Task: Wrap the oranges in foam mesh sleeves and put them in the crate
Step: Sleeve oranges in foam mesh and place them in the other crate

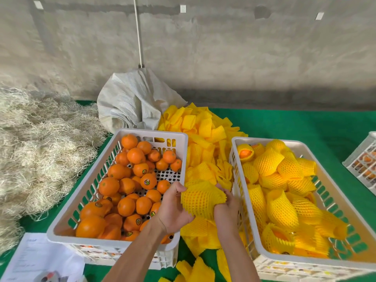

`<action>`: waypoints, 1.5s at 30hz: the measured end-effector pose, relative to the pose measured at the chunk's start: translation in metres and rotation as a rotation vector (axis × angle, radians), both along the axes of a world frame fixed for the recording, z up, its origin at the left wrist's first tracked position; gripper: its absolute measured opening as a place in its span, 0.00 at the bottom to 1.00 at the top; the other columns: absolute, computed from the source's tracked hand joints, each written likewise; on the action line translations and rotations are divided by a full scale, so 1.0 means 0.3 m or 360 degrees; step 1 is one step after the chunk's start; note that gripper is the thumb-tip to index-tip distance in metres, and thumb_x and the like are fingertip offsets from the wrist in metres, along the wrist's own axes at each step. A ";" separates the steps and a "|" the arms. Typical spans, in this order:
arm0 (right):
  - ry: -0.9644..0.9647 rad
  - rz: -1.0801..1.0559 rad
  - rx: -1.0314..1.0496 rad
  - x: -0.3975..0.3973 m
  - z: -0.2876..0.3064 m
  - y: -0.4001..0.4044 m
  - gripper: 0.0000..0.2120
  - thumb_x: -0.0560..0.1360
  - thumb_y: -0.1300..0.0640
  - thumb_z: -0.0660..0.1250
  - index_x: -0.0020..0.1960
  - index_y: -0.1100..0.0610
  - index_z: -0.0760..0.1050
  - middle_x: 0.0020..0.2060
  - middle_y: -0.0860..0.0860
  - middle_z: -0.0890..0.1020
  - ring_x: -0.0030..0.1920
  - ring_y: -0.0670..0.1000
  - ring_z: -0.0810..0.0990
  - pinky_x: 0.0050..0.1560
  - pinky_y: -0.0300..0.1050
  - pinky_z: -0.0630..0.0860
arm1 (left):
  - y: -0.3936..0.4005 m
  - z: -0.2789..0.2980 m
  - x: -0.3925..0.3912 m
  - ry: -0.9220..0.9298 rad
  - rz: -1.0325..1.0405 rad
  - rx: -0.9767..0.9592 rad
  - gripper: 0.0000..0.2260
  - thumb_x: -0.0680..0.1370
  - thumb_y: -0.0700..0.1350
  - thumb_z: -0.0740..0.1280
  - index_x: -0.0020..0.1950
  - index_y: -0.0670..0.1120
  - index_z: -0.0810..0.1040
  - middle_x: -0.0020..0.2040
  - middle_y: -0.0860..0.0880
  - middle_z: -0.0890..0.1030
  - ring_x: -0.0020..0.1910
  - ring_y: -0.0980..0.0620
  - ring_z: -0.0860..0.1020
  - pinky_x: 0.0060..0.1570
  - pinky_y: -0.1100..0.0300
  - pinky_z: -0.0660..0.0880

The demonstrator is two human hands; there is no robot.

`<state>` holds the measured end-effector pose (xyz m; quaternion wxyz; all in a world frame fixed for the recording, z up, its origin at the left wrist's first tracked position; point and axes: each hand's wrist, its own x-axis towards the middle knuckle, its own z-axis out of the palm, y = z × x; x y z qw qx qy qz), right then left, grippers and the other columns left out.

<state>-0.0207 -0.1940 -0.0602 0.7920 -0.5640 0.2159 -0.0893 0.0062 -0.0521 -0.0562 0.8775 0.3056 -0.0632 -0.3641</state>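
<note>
Between the two crates, my left hand (173, 208) and my right hand (226, 208) together hold an orange wrapped in a yellow foam mesh sleeve (201, 198). The left hand's thumb lies over the sleeve's top edge; the right hand's fingers curl round its right side. The fruit itself is hidden inside the mesh. The white crate on the left (81, 198) holds several bare oranges (126, 186). The white crate on the right (345, 202) holds several sleeved oranges (280, 208).
A heap of loose yellow foam sleeves (203, 129) lies between and behind the crates on the green cloth (305, 123). Straw (40, 143) is piled at the left, a white sack (132, 100) behind. Another crate (364, 159) stands far right; papers (38, 259) lie bottom left.
</note>
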 end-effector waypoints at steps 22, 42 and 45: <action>-0.0282 0.0234 -0.1160 -0.027 -0.043 -0.122 0.26 0.80 0.37 0.65 0.76 0.38 0.68 0.67 0.25 0.72 0.69 0.31 0.71 0.58 0.24 0.71 | -0.113 -0.045 -0.026 -0.0585 0.1020 0.1018 0.18 0.74 0.52 0.78 0.63 0.55 0.84 0.57 0.51 0.84 0.56 0.55 0.82 0.53 0.61 0.80; -0.0518 -0.0311 -0.1831 -0.095 -0.027 -0.094 0.11 0.85 0.55 0.62 0.60 0.60 0.80 0.55 0.53 0.83 0.58 0.51 0.80 0.55 0.38 0.75 | -0.183 -0.079 -0.009 -0.0483 0.0909 0.1194 0.33 0.65 0.57 0.84 0.60 0.53 0.68 0.56 0.46 0.76 0.42 0.53 0.84 0.40 0.52 0.84; -0.0726 -0.0336 -0.1994 -0.121 -0.048 -0.096 0.13 0.84 0.56 0.61 0.59 0.61 0.81 0.56 0.52 0.84 0.60 0.47 0.78 0.62 0.39 0.74 | -0.176 -0.090 -0.021 -0.0585 0.0893 0.1230 0.40 0.64 0.62 0.82 0.69 0.62 0.64 0.61 0.51 0.72 0.54 0.52 0.81 0.42 0.56 0.84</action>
